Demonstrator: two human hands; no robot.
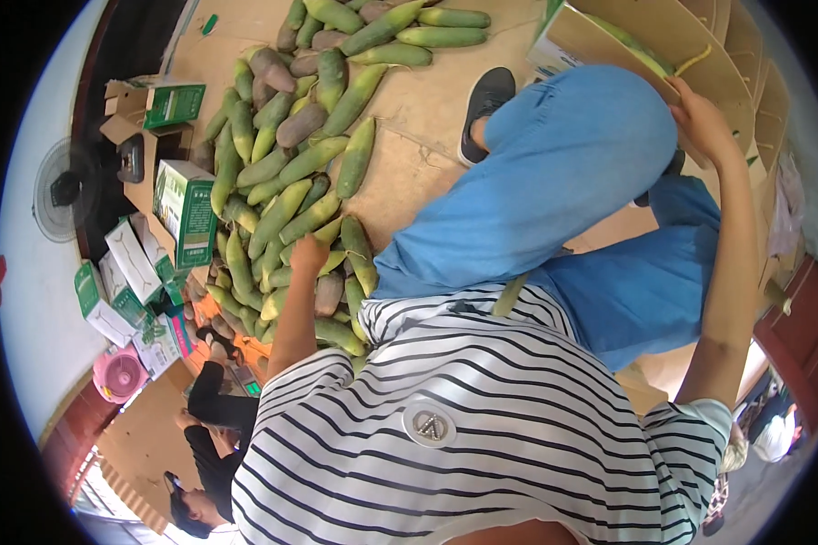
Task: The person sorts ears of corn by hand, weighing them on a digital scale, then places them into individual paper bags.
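Observation:
A large heap of long green radishes, mixed with several purplish-brown ones, lies on the floor to my left. My left hand reaches down into the near side of this heap. Its fingers are curled against a green radish and are partly hidden below the knuckles. At the upper right, my right hand grips the edge of an open cardboard box, beside my bent knee. Inside that box lies a green radish with a thin yellowish root end.
Green-and-white cartons stand left of the heap, with smaller boxes below them. A grey fan and a pink fan are at the far left. Another person in black sits at the lower left. My shoe is beside the heap.

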